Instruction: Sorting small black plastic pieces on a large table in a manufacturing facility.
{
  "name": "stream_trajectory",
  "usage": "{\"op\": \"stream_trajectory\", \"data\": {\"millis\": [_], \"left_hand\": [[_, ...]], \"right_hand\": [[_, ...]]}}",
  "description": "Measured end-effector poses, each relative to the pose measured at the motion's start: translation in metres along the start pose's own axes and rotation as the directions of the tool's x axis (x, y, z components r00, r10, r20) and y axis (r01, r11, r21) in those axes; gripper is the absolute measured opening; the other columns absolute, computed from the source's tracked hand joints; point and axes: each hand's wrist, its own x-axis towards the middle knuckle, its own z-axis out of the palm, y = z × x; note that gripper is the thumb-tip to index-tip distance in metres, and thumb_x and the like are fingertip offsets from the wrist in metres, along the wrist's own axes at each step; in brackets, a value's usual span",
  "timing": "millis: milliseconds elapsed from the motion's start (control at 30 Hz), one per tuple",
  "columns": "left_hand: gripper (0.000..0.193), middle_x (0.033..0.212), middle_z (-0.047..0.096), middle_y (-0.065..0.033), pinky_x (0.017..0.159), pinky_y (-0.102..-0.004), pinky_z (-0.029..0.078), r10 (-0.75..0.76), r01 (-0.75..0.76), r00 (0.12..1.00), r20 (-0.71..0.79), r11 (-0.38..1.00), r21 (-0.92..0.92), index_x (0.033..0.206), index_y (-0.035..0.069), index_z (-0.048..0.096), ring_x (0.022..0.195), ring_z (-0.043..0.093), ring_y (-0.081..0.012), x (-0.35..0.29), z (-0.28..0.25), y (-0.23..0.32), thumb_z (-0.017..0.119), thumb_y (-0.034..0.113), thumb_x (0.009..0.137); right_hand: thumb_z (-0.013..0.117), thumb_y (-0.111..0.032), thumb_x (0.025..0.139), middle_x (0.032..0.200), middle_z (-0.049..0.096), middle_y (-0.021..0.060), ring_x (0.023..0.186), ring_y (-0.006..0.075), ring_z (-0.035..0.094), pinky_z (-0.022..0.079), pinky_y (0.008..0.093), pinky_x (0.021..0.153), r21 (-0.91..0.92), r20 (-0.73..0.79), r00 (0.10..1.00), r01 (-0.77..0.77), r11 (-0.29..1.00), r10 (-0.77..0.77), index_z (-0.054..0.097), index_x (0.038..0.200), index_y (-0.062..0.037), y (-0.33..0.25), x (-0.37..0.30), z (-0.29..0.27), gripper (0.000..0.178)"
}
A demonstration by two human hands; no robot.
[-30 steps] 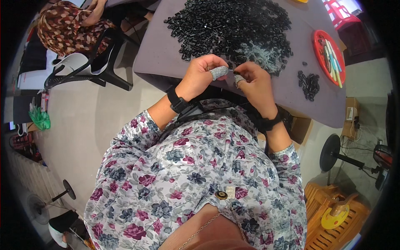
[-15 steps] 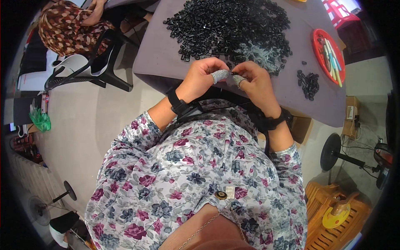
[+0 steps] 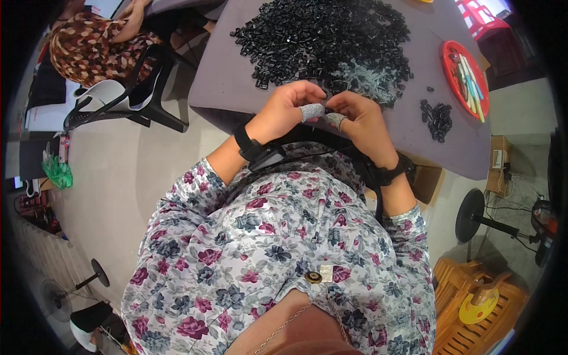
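My left hand and my right hand meet at the near edge of the cloth-covered table. Fingers of both are bent and pinched around a small black piece, mostly hidden by the fingertips. Each thumb wears a grey fabric wrap. Just beyond my hands spreads a large pile of small black plastic pieces. Wispy grey-green scraps lie heaped at the pile's near right edge. A smaller group of black pieces sits to the right of my right hand.
A red tray holding several slim pen-like tools stands at the table's right edge. A black chair and another person are at the left. Fans stand at both sides; a brown slatted chair is at lower right.
Both hands stay together at the table edge, with only slight shifts of the fingers. The right fingertips have moved a little downward. The piles look the same.
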Motion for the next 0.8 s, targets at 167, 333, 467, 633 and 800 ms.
{"op": "stream_trajectory", "data": {"millis": [167, 333, 467, 633, 800], "left_hand": [[0.036, 0.109, 0.072, -0.0069, 0.080, -0.0269, 0.059, -0.120, 0.123, 0.989, 0.089, 0.992, -0.024, 0.133, 0.001, 0.059, 0.096, 0.069, -0.0115, 0.005, -0.010, 0.010, 0.063, -0.002, 0.097], [0.035, 0.106, 0.075, -0.0077, 0.076, -0.0262, 0.058, -0.199, 0.202, 0.977, 0.073, 0.979, -0.033, 0.133, 0.001, 0.059, 0.085, 0.071, -0.0129, 0.001, -0.003, 0.023, 0.062, 0.005, 0.099], [0.035, 0.104, 0.075, -0.0071, 0.076, -0.0250, 0.056, -0.213, 0.214, 0.974, 0.078, 0.977, -0.004, 0.131, 0.000, 0.061, 0.085, 0.070, -0.0112, 0.001, -0.007, 0.023, 0.064, 0.003, 0.097], [0.031, 0.106, 0.075, -0.0046, 0.076, -0.0230, 0.054, -0.198, 0.198, 0.973, 0.114, 0.980, 0.018, 0.128, 0.001, 0.063, 0.089, 0.069, -0.0089, 0.005, -0.009, 0.016, 0.063, 0.002, 0.097], [0.032, 0.108, 0.075, -0.0040, 0.077, -0.0226, 0.053, -0.183, 0.181, 0.977, 0.107, 0.983, 0.034, 0.129, 0.003, 0.063, 0.091, 0.068, -0.0082, 0.006, -0.004, 0.017, 0.063, 0.002, 0.097]], "right_hand": [[0.069, 0.007, 0.084, 0.097, 0.072, 0.0043, 0.084, 0.0080, 0.064, 0.051, 0.0232, 0.072, 0.075, 0.101, 0.995, -0.007, 0.997, 0.000, 0.072, 0.117, 0.0006, 0.001, -0.002, -0.006, 0.033], [0.073, 0.002, 0.083, 0.089, 0.067, 0.0021, 0.076, 0.0077, 0.059, 0.049, 0.0238, 0.068, 0.064, 0.168, 0.985, -0.049, 0.997, 0.037, 0.072, 0.121, -0.0020, -0.008, -0.006, -0.003, 0.037], [0.074, 0.000, 0.084, 0.086, 0.067, 0.0038, 0.071, 0.0097, 0.058, 0.049, 0.0272, 0.065, 0.046, 0.158, 0.987, 0.006, 0.999, -0.013, 0.072, 0.113, -0.0020, -0.005, -0.006, 0.001, 0.029], [0.074, 0.001, 0.082, 0.088, 0.063, 0.0072, 0.076, 0.0179, 0.062, 0.051, 0.0331, 0.068, -0.195, 0.050, 0.986, 0.167, 0.966, -0.160, 0.070, 0.106, -0.0036, -0.010, -0.006, 0.007, 0.025], [0.075, -0.004, 0.079, 0.098, 0.064, 0.0106, 0.086, 0.0293, 0.068, 0.055, 0.0402, 0.072, -0.402, 0.049, 0.960, 0.271, 0.875, -0.275, 0.066, 0.111, -0.0059, -0.010, -0.009, 0.009, 0.033]]}}
